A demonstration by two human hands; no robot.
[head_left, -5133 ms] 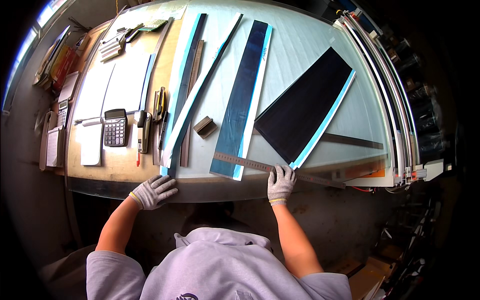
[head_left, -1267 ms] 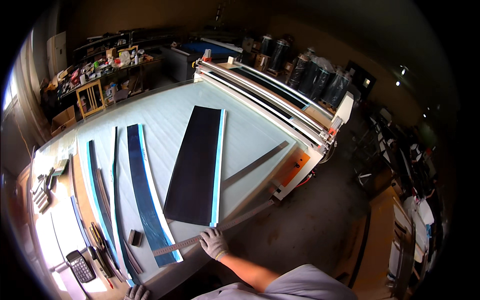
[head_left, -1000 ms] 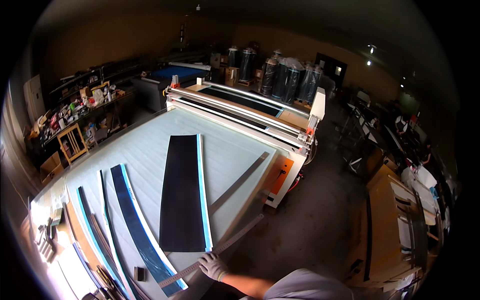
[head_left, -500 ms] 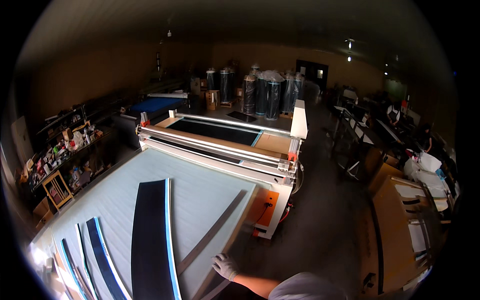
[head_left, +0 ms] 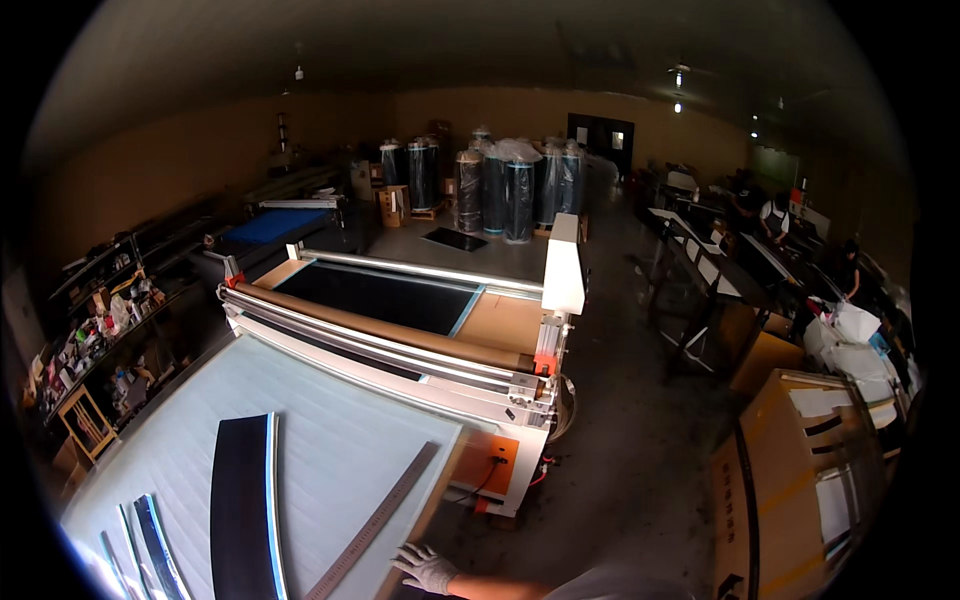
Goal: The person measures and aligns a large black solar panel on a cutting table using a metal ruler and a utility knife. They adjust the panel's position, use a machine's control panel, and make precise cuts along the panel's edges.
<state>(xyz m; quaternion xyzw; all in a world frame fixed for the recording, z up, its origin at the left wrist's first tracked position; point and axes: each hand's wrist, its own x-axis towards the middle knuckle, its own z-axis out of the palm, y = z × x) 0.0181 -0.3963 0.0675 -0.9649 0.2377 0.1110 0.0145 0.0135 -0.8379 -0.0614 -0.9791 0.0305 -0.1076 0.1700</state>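
Observation:
My right hand, in a pale grey work glove, lies at the near right edge of a pale blue-grey worktable. Its fingers are spread, and nothing shows in its grasp. Just left of it, a long metal ruler lies slantwise on the tabletop without touching the fingers. Further left is a wide black strip with a blue and white edge. Several narrower dark strips lie at the table's left side. My left hand is out of view.
Beyond the table stands a roller machine with a white end post. Wrapped rolls stand at the back. A cluttered shelf is on the left, a large cardboard box on the right. People work at the far right.
The view has shifted, so the table and strips sit lower and further left. My right hand stays at the table edge, its fingers now more spread.

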